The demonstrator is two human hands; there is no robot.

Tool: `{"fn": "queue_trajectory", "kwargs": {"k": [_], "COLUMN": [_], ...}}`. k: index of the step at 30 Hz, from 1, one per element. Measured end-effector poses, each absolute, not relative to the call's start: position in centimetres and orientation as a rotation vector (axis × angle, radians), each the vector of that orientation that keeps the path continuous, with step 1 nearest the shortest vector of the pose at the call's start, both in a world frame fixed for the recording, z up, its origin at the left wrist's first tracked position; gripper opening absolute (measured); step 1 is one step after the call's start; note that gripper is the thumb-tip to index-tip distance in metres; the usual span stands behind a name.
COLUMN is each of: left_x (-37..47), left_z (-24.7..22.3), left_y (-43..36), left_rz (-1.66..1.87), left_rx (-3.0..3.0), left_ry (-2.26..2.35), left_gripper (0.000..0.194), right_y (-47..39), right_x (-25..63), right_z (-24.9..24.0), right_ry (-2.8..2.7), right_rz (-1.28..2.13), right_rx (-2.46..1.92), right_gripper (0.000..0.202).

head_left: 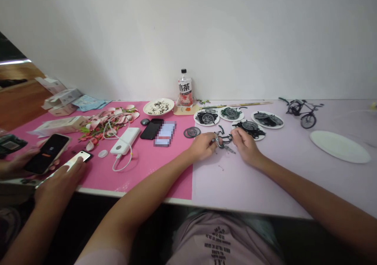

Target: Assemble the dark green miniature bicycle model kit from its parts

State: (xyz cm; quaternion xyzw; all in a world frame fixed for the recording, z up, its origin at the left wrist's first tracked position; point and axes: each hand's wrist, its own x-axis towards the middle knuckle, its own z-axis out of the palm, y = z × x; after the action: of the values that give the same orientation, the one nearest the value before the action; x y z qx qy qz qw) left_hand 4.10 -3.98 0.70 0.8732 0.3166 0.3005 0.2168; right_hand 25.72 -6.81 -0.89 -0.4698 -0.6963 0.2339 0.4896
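Observation:
My left hand is closed on a dark toy bicycle part with a silvery chain-like piece near the fingertips. My right hand pinches at the part's right end; the fingers hide what exactly is between them. A grey, blade-shaped piece hangs under the part. Just left of my left hand lies a loose spoked wheel. Behind my hands, a plate carries a wheel and black parts, partly hidden by my right hand. A small pin-like piece lies in front.
More plates of wheels and parts stand behind. At right are an assembled toy bicycle and a white oval plate. Leftward lie phones, a cabled power bank and artificial flowers. Another person's hands hold phones far left.

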Motion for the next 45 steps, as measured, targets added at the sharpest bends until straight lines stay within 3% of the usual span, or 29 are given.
{"fn": "queue_trajectory", "kwargs": {"k": [45], "left_x": [3.6], "left_z": [0.8], "left_y": [-4.0], "left_rz": [0.908], "left_rx": [2.33], "left_ry": [0.837], "left_gripper": [0.028], "right_y": [-6.6], "right_x": [25.7], "right_z": [-0.2], "right_ry": [-1.828], "right_rz": [0.661], "right_rx": [-1.086], "right_gripper": [0.043]}}
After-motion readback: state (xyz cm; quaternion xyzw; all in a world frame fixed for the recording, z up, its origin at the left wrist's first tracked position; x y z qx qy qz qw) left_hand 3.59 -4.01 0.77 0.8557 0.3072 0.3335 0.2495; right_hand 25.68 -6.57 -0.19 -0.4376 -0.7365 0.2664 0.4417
